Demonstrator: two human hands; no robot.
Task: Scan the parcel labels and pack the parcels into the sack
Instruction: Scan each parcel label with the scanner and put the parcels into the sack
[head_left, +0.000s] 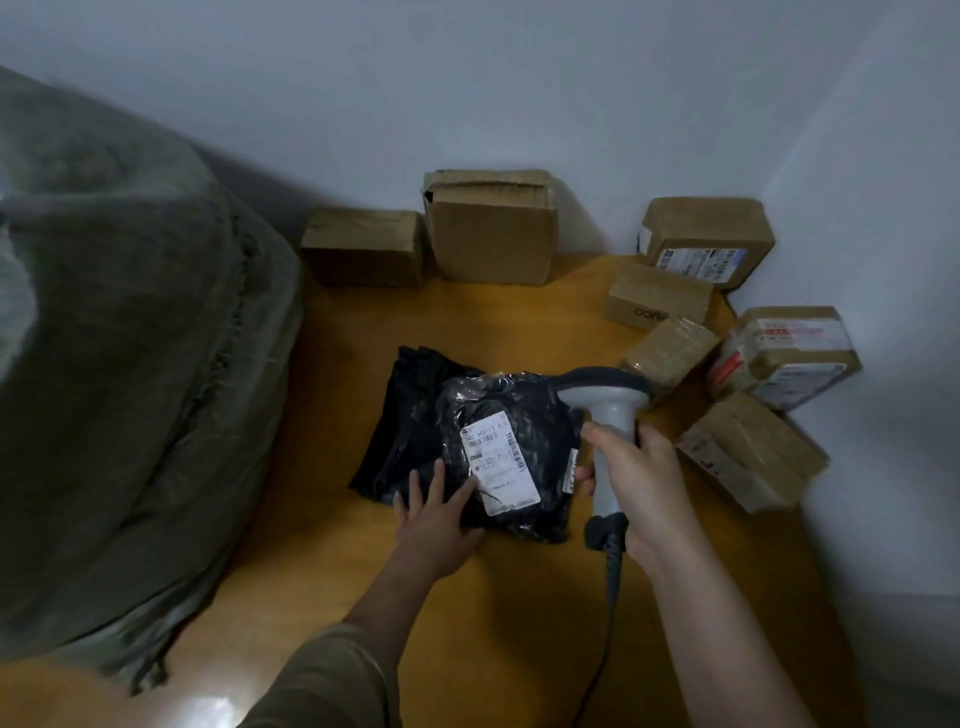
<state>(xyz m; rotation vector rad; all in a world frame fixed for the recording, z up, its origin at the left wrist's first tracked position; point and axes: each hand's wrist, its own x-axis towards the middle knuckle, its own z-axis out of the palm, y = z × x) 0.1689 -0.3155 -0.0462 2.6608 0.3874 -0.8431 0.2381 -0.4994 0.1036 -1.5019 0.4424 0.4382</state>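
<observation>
A black plastic-wrapped parcel (519, 410) lies in the middle of the wooden table (519, 613), its white label (498, 460) facing up. My left hand (436, 514) rests flat on the parcel's near left corner, fingers straight, beside the label. My right hand (631, 478) grips the grey handle of a barcode scanner (608, 400); the scanner's dark head hangs over the parcel's right side. A large grey-green woven sack (119, 374) bulges at the left of the table.
Several cardboard parcels stand along the back wall and right edge: a low box (363, 247), a taller box (491, 226), a labelled box (706, 241) and smaller taped ones (779, 358). The scanner's cable (605, 639) trails toward me across the table.
</observation>
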